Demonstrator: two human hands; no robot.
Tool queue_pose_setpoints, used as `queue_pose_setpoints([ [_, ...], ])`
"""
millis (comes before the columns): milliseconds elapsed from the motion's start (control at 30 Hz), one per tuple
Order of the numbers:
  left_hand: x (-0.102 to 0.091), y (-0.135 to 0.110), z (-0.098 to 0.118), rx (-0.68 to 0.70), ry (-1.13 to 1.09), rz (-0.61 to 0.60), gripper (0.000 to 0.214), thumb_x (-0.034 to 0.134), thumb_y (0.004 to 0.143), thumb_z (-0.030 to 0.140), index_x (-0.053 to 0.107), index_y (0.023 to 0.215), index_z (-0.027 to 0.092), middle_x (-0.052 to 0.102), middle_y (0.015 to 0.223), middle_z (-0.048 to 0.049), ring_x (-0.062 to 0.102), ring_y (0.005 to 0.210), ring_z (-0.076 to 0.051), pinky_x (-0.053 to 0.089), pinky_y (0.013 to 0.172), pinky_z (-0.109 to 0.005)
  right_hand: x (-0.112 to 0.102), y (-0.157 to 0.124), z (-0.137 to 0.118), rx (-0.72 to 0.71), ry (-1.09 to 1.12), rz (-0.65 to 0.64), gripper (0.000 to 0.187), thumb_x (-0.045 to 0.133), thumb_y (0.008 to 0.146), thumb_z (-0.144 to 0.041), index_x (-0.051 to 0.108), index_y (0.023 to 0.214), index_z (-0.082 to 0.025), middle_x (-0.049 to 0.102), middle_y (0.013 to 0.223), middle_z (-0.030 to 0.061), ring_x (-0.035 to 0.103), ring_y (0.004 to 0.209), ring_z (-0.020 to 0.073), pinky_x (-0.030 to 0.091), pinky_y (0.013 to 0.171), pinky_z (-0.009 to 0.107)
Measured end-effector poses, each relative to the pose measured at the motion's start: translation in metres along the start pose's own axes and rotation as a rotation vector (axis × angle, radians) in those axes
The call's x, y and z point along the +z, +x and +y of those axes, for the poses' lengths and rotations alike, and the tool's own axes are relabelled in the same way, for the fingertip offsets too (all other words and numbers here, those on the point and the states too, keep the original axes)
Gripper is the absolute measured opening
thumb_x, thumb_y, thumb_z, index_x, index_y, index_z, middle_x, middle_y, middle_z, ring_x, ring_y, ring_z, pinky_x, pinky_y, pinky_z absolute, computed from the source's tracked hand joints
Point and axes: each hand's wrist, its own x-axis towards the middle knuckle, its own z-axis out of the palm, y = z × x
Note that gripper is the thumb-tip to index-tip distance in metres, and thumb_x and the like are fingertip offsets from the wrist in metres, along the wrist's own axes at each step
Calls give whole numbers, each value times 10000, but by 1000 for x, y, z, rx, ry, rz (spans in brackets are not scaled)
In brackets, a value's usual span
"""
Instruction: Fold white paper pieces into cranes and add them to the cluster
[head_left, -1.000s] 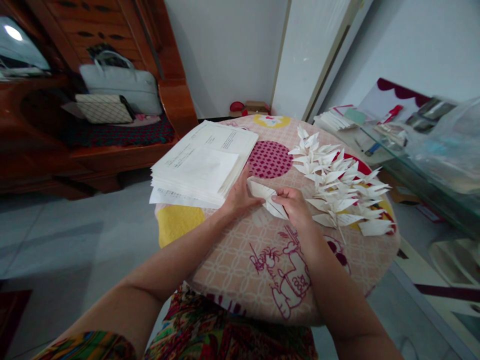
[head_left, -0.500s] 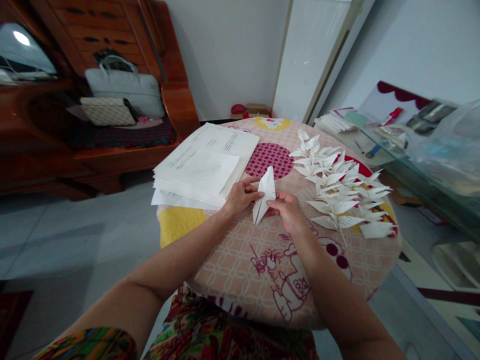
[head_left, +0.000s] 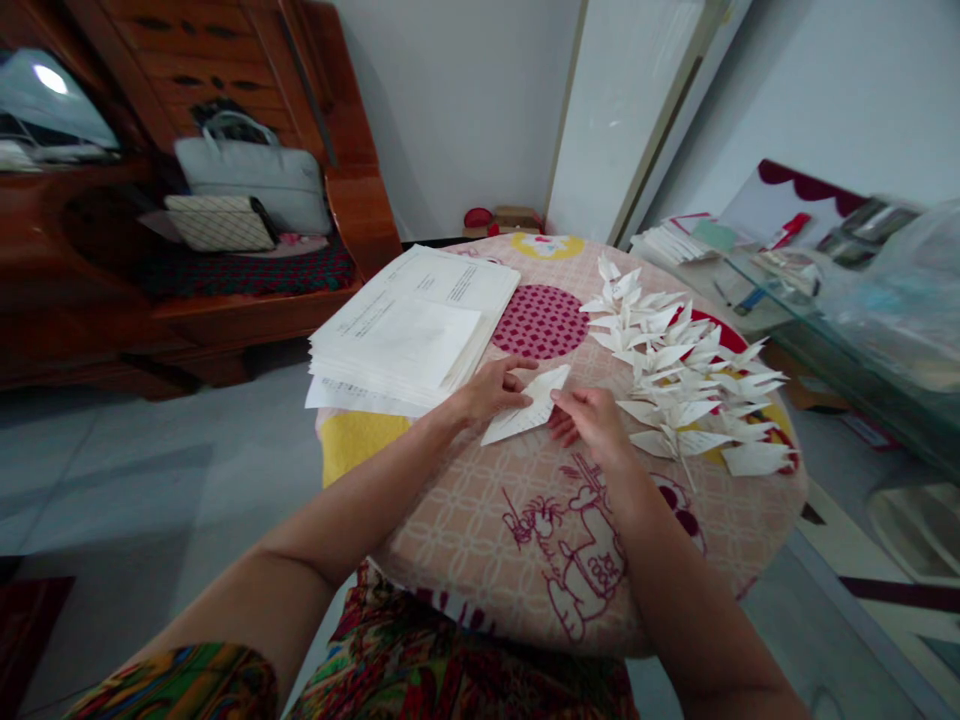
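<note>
Between my hands, over the middle of the round table, is a piece of folded white paper (head_left: 531, 408) with faint print on it. My left hand (head_left: 495, 391) is closed on its left side, thumb on top. The thumb and fingertips of my right hand (head_left: 589, 418) pinch its right edge, with the other fingers curled below. To the right of that hand lie several folded paper cranes (head_left: 667, 370), crowded together. Beyond my left hand is a thick stack of printed paper (head_left: 420, 310) with a smaller blank sheet (head_left: 431, 345) on top.
A patterned cloth (head_left: 465, 530) covers the round table. At right stands a glass shelf (head_left: 862, 370) with a plastic bag (head_left: 907, 290) and other items. A wooden bench (head_left: 367, 215) at back left holds a grey handbag (head_left: 259, 185) and a quilted purse (head_left: 217, 222).
The folded paper has turned from upright to slanting and now shows a broader, triangular face. My right hand has shifted slightly right, to the paper's right edge.
</note>
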Motion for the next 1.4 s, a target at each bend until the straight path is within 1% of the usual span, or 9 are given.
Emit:
queue_pose_setpoints([
  [67, -6, 6, 3, 3, 89, -75, 669, 714, 714, 145, 502, 1348, 116, 502, 596, 83, 405, 495, -58, 236, 505, -200, -13, -2, 0, -51, -230, 9, 318, 659, 802, -440, 620, 627, -178, 629, 499, 18, 546, 366, 135, 352, 314, 213],
  [167, -11, 15, 9, 21, 241, -235, 658, 688, 731, 135, 487, 1357, 120, 483, 587, 88, 403, 498, -71, 250, 510, -214, -25, -7, -3, -350, -376, -21, 241, 668, 790, -366, 642, 642, -177, 636, 545, 5, 538, 432, 116, 403, 421, 221],
  [267, -8, 25, 13, 65, 385, -382, 673, 680, 734, 144, 478, 1376, 118, 528, 617, 71, 468, 548, -98, 320, 545, -226, -24, -10, -5, -645, -482, -47, 77, 636, 775, -211, 702, 758, -175, 697, 704, 26, 601, 596, 133, 465, 578, 242],
  [367, -1, 32, 14, 122, 548, -426, 783, 684, 724, 138, 410, 1457, 115, 569, 636, 65, 518, 594, -117, 363, 597, -233, -17, -7, -2, -800, -613, -76, 176, 560, 768, -88, 716, 808, -159, 696, 805, 56, 612, 688, 147, 468, 662, 263],
  [533, 8, 35, 15, 193, 831, -365, 874, 684, 749, 149, 310, 1538, 113, 664, 730, 31, 589, 683, -144, 399, 684, -239, -13, 5, 8, -760, -743, -126, 268, 519, 730, 1, 725, 818, -144, 680, 817, 76, 609, 744, 174, 455, 695, 283],
  [700, 12, 33, 17, 202, 1013, -208, 703, 779, 687, 171, 558, 1354, 160, 707, 877, -16, 643, 819, -185, 417, 741, -254, -13, 7, 11, -726, -743, -153, 306, 519, 717, 22, 736, 825, -165, 693, 851, 71, 619, 798, 181, 459, 739, 286],
  [867, 13, 19, 6, 264, 907, -59, 384, 776, 650, 105, 651, 1012, 139, 668, 873, -15, 602, 776, -150, 422, 691, -237, -16, 2, 7, -695, -771, -218, 233, 582, 735, 6, 729, 804, -161, 673, 870, 63, 611, 787, 173, 462, 717, 277],
  [1033, 11, 1, -6, 338, 765, -92, 120, 625, 765, 66, 688, 835, 141, 662, 776, -5, 594, 733, -122, 434, 703, -228, -18, -4, 6, -751, -913, -281, 143, 693, 784, -66, 724, 875, -171, 652, 921, 67, 611, 889, 205, 470, 794, 310],
  [1400, 12, -37, -4, 434, 807, -83, 207, 718, 854, 283, 737, 1024, 167, 695, 1062, -88, 658, 987, -202, 508, 865, -294, -15, -12, 4, -731, -1027, -286, 84, 690, 857, -110, 743, 842, -173, 644, 948, 75, 612, 934, 206, 463, 830, 315],
])
